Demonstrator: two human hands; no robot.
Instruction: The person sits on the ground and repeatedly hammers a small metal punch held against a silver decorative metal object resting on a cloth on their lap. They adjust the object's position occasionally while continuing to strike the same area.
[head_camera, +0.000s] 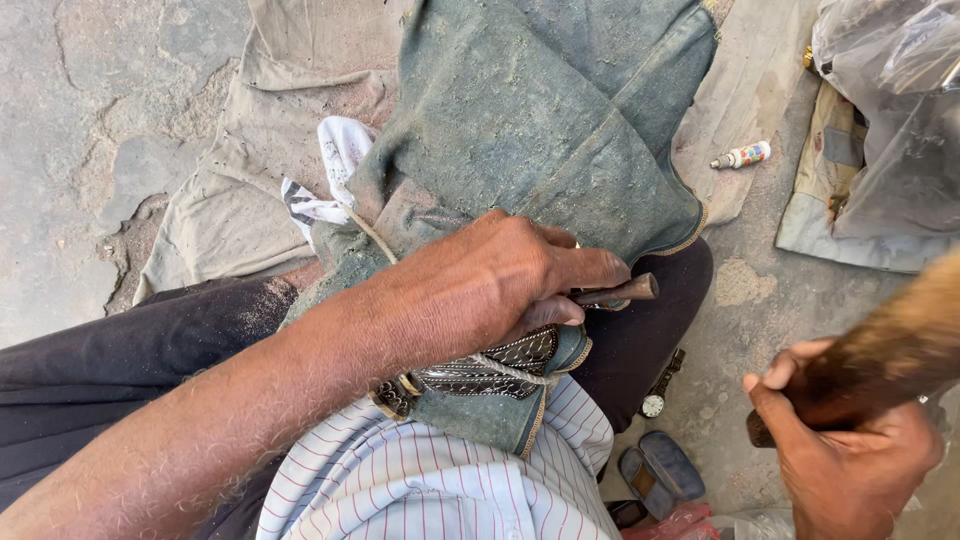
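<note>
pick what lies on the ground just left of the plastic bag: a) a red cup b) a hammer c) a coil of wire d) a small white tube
d, a small white tube with a coloured label lies on the ground beside the clear plastic bag.

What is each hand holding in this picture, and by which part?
The left hand grips a metal punch around its shaft, its end jutting out. The right hand grasps a wooden mallet by its handle.
</note>
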